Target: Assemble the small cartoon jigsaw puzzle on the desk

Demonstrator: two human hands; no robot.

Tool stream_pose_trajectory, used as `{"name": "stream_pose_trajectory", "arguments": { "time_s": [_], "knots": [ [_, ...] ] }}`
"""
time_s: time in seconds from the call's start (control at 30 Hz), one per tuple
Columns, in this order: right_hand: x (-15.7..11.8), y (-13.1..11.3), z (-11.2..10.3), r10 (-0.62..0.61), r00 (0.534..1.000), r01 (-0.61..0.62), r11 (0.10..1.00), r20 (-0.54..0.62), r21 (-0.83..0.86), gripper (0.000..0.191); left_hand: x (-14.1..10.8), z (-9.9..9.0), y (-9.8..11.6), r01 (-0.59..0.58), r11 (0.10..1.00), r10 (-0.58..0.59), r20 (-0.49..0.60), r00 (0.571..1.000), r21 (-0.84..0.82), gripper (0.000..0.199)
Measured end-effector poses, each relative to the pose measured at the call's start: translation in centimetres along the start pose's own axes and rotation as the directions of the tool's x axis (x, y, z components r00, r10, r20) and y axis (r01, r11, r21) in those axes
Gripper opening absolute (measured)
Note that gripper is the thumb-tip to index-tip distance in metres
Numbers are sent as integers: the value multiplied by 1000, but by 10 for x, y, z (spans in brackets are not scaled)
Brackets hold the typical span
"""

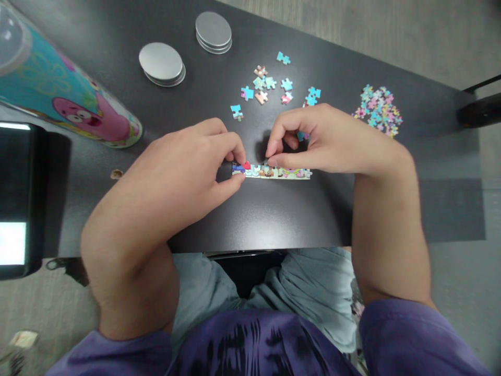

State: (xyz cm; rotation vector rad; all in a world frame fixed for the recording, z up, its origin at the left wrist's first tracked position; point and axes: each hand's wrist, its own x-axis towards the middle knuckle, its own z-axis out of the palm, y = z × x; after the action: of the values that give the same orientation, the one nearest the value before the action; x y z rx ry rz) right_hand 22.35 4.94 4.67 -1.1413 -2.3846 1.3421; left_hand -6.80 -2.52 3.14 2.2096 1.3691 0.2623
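A narrow strip of joined jigsaw pieces (pixel 256 171) lies on the dark table in front of me. My left hand (pixel 188 162) grips its left end, the thumb along the lower edge and the fingertips above. Over the strip's middle, my right hand (pixel 313 141) has thumb and forefinger pinched on a small jigsaw piece (pixel 266 162), mostly hidden by the fingertips. Part of the strip's upper right is covered by that hand. Another blue jigsaw piece (pixel 301 136) shows just behind the right fingers.
Several loose jigsaw pieces (pixel 270 82) are spread beyond my hands, and a pile of pieces (pixel 379 109) lies at the right. Stacked silver round lids (pixel 162 62) and more lids (pixel 213 31) stand at the back left. A cartoon-printed canister (pixel 78 99) and a black-framed device (pixel 35 198) are at the left.
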Motion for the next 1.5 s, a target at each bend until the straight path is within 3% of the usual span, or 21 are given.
{"name": "stream_pose_trajectory", "arguments": {
  "time_s": [0.83,0.9,1.03,1.17,1.2,1.23,1.3,1.4,1.5],
  "knots": [
    [3,7,0,-28,999,29,999,20,-41,18,2,2,-4,26,999,-27,-18,999,-45,30],
    [-4,5,-6,-41,999,39,998,-33,-41,15,2,2,-4,28,999,-29,-21,999,-42,31],
    [-15,8,-20,-92,957,102,995,-274,22,14,2,-1,-5,30,999,-31,-18,999,-40,34],
    [-10,28,-22,-111,851,160,986,-513,51,25,1,-3,9,85,996,-85,-46,995,16,39],
    [-7,34,-21,-115,850,156,987,-515,38,29,1,-3,15,110,993,-108,-72,992,35,40],
    [-4,40,-21,-149,798,190,982,-584,9,34,0,-2,22,132,990,-127,-100,987,50,39],
    [0,49,-23,-180,749,215,976,-637,-23,38,0,1,33,151,987,-141,-160,977,49,37],
    [-1,56,-30,-131,797,154,988,-590,-11,31,3,7,44,145,989,-140,-173,975,14,32],
    [-5,63,-37,-118,787,115,992,-606,-44,20,9,12,50,164,986,-157,-129,979,41,37]
  ]
}}
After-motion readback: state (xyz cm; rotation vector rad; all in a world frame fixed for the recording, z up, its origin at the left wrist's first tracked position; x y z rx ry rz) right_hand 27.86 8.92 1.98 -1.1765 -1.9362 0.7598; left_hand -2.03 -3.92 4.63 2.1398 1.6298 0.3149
